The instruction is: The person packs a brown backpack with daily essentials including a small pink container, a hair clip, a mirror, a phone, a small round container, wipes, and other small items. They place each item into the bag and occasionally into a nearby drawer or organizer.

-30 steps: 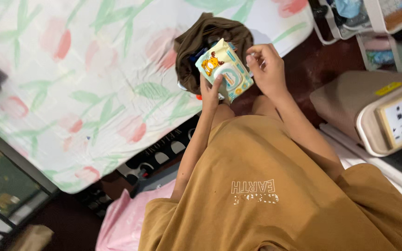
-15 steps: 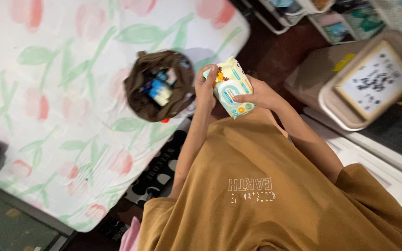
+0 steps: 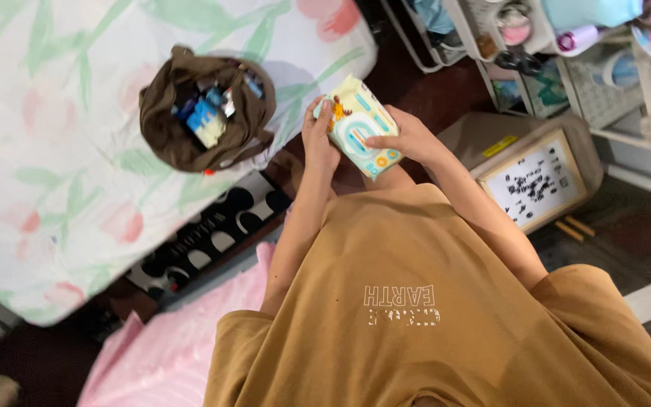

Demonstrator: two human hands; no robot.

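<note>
Pale-green and soft, a wipes pack (image 3: 361, 126) sits between both hands above the person's ochre shirt (image 3: 416, 301): the left hand (image 3: 317, 139) curls its fingers around the pack's left edge, while the right hand (image 3: 408, 138) presses fingers and thumb onto its front face. Left of the hands, an open brown bag (image 3: 182, 128) holding small items rests on a tulip-print sheet (image 3: 54, 173); a beige box (image 3: 529, 169) stands at right.

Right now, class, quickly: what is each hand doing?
Left hand: closed on the wipes pack, gripping its left edge.
Right hand: closed on the same pack, fingers across its front.
</note>
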